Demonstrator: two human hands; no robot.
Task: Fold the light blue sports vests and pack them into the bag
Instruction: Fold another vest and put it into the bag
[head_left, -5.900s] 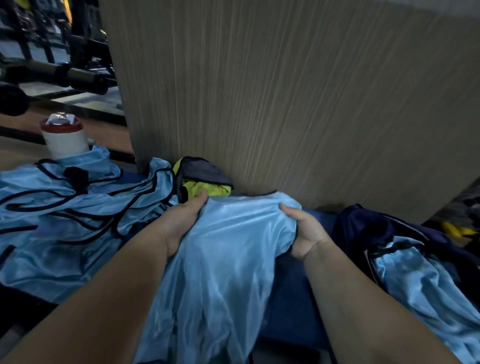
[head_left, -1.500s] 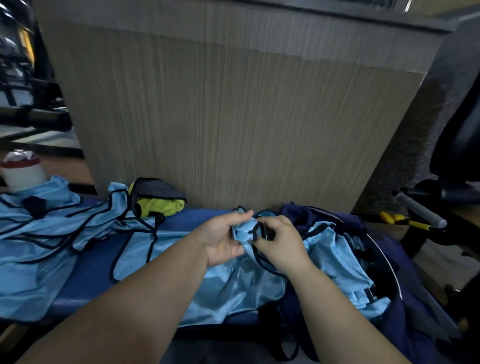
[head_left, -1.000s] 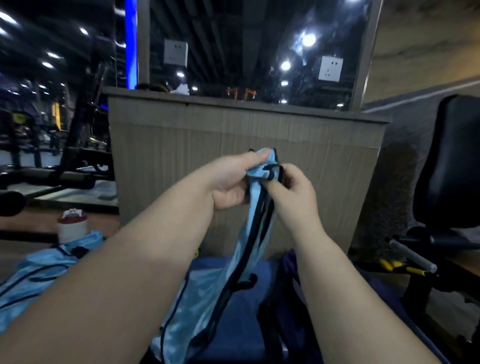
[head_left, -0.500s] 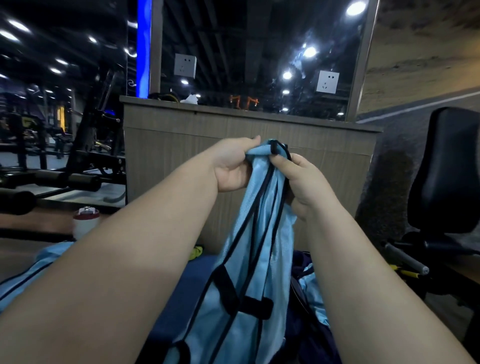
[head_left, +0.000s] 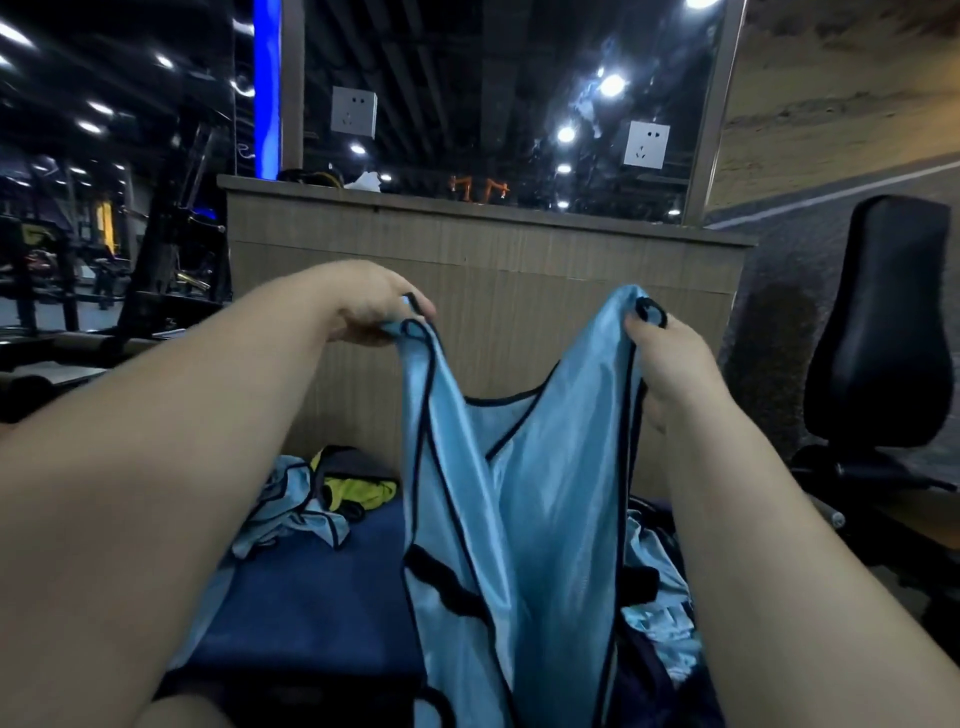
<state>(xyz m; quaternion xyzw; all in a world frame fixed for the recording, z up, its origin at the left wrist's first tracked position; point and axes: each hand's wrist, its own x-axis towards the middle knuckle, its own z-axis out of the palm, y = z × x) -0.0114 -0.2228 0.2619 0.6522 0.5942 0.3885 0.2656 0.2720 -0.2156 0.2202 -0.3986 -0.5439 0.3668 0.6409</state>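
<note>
A light blue sports vest (head_left: 524, 499) with black trim hangs in the air in front of me, held up by its two shoulder straps. My left hand (head_left: 374, 306) pinches the left strap and my right hand (head_left: 670, 353) pinches the right strap, with the neckline spread between them. Below on the right, the dark navy bag (head_left: 654, 675) lies open with light blue fabric (head_left: 654, 597) inside it. More light blue vests (head_left: 285, 509) lie crumpled at the left on the dark blue pad (head_left: 311, 597).
A yellow-green and grey garment (head_left: 358, 483) lies against the wood-grain counter (head_left: 493, 291) behind the pad. A black padded gym seat (head_left: 883, 332) stands at the right. Dark gym machines (head_left: 104, 260) fill the left background.
My hands have moved apart, pulling the two shoulder straps away from each other, so the vest that hung bunched together now hangs spread open.
</note>
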